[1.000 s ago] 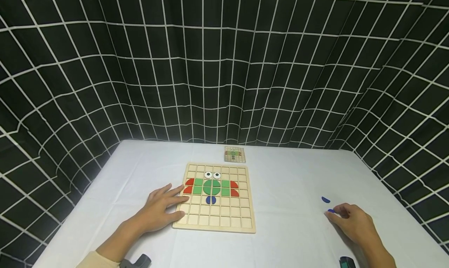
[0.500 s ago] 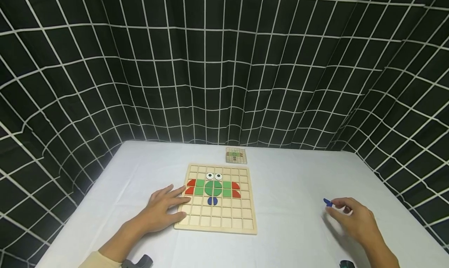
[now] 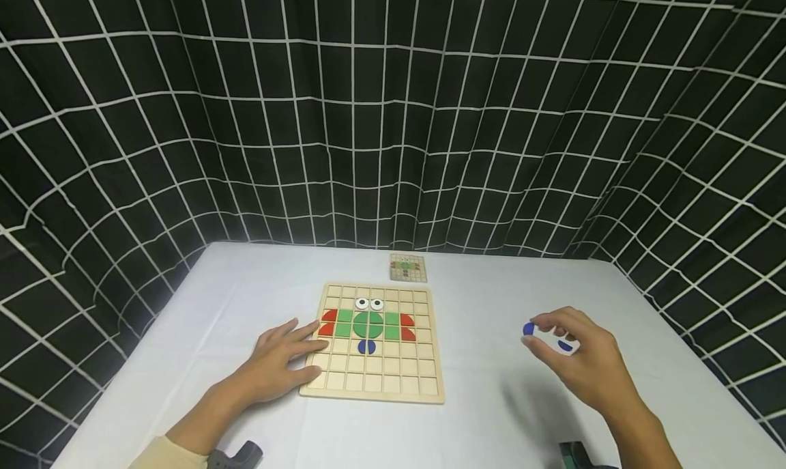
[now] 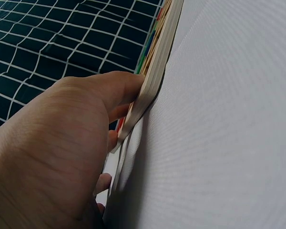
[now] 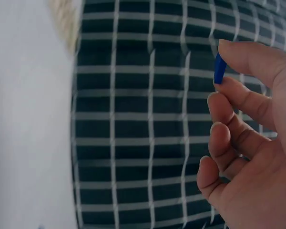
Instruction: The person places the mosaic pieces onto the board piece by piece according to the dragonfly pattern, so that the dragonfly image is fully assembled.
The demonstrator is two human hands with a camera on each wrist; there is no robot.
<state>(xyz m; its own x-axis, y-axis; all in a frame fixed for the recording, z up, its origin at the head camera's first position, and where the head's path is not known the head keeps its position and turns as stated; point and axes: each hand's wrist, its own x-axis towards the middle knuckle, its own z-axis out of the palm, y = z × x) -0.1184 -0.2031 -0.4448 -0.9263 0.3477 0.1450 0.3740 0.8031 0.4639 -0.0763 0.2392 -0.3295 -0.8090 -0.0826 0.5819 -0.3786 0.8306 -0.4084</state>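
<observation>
My left hand point(image 3: 276, 361) lies with spread, fairly straight fingers on the left edge of a wooden grid board point(image 3: 374, 386). Seen from the left wrist, its thumb rests at the board's rim point(image 4: 155, 78). Set in the board are red quarter-rounds point(image 3: 408, 320), green squares point(image 3: 391, 332), a green circle point(image 3: 368, 325), two white eye discs point(image 3: 370, 304) and two blue half-rounds point(image 3: 366, 347). To the right, above the table, my right hand point(image 3: 586, 360) pinches a blue half-round piece point(image 5: 219, 69) between thumb and index finger. Another blue half-round point(image 3: 565, 346) shows on the cloth through the gap of that hand.
Behind the board lies a small pattern card point(image 3: 408, 267) with a similar figure. White cloth covers the table point(image 3: 485, 298), and a black curtain point(image 3: 393, 114) with white grid lines surrounds it. Dark wrist devices point(image 3: 239, 455) show at the bottom edge.
My right hand has picked up the blue half-round from the cloth, lifted it and moved left toward the board. My left hand has stayed on the board's edge.
</observation>
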